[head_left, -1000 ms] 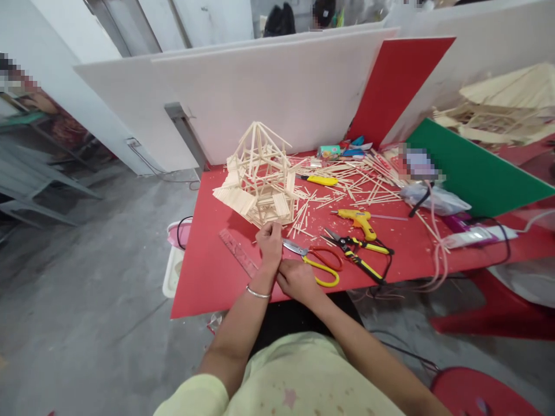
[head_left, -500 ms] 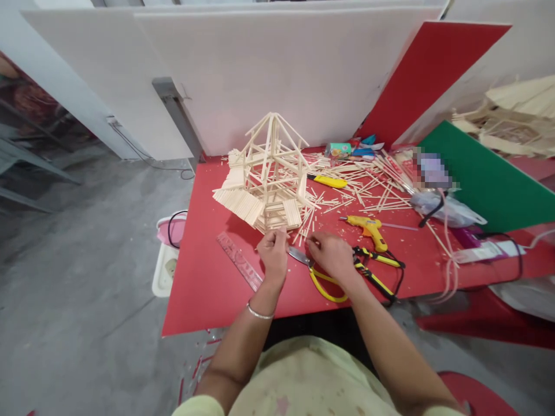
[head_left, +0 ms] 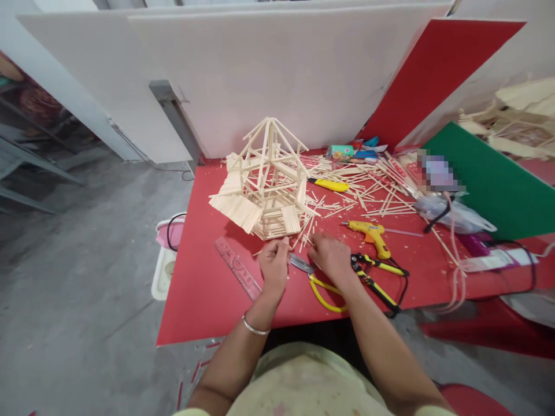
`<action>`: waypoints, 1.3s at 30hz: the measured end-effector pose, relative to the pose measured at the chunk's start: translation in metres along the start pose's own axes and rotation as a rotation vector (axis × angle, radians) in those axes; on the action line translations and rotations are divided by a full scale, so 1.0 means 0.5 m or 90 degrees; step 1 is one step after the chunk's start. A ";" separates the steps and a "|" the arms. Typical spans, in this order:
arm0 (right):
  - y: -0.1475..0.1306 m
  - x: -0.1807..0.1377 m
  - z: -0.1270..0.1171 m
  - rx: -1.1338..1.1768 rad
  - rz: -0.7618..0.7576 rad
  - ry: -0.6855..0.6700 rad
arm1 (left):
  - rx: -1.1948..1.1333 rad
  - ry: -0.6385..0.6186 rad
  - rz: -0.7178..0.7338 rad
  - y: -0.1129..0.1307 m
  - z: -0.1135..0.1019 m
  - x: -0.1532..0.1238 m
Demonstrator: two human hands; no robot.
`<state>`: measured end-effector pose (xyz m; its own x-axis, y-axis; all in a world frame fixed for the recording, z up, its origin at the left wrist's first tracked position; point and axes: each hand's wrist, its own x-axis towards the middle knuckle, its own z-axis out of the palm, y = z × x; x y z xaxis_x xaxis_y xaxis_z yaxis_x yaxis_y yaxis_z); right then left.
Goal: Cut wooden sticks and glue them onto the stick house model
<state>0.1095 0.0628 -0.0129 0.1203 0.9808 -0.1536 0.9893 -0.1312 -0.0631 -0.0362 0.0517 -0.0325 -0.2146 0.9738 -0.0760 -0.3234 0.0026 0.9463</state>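
My left hand (head_left: pixel 274 263) is closed in a pinch in front of a pale wooden stick model (head_left: pixel 269 179) with an open, pointed roof frame. A thin stick end shows left of its knuckles; whether the fingers hold it is unclear. My right hand (head_left: pixel 333 255) has curled fingers close to loose sticks (head_left: pixel 306 234) at the model's right front, and what its fingertips grip is hidden. Between the hands lie scissors (head_left: pixel 319 289) with yellow handles, partly under my right wrist. Slatted stick panels (head_left: pixel 237 211) lean out from the model's left side.
On the red table (head_left: pixel 195 289) lie a clear ruler (head_left: pixel 237 268), yellow glue gun (head_left: pixel 372 236), black-yellow pliers (head_left: pixel 377 283) and yellow cutter knife (head_left: pixel 330 185). Scattered sticks (head_left: pixel 381 199) cover the back right. A green board (head_left: pixel 494 190) leans at the right, and white panels (head_left: pixel 277 81) stand behind.
My right hand has moved slightly up toward the loose sticks, its fingers more curled. My left hand stays pinched near the model's front. The camera view has shifted a little.
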 end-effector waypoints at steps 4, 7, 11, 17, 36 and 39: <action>0.026 0.012 -0.008 0.012 -0.002 -0.013 | -0.012 -0.011 -0.015 -0.002 0.006 -0.010; 0.039 0.042 -0.024 0.030 0.002 -0.030 | -0.012 -0.011 -0.013 -0.009 0.003 -0.011; 0.032 0.096 -0.037 0.042 0.022 -0.018 | 0.008 -0.020 0.012 -0.021 -0.002 -0.009; 0.008 0.173 -0.027 0.071 0.078 -0.014 | 0.045 -0.019 0.035 -0.034 -0.006 -0.009; -0.048 -0.134 -0.088 0.754 -0.178 0.142 | -0.047 -0.085 -0.023 0.082 -0.023 -0.020; -0.080 -0.124 -0.073 0.749 -0.224 0.126 | -0.035 -0.091 -0.016 0.109 -0.026 -0.008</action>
<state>0.0656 0.0123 0.0351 -0.0248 0.9803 0.1959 0.3086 0.1939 -0.9312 -0.0650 0.0450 0.0151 -0.0729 0.9960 -0.0507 -0.3782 0.0194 0.9255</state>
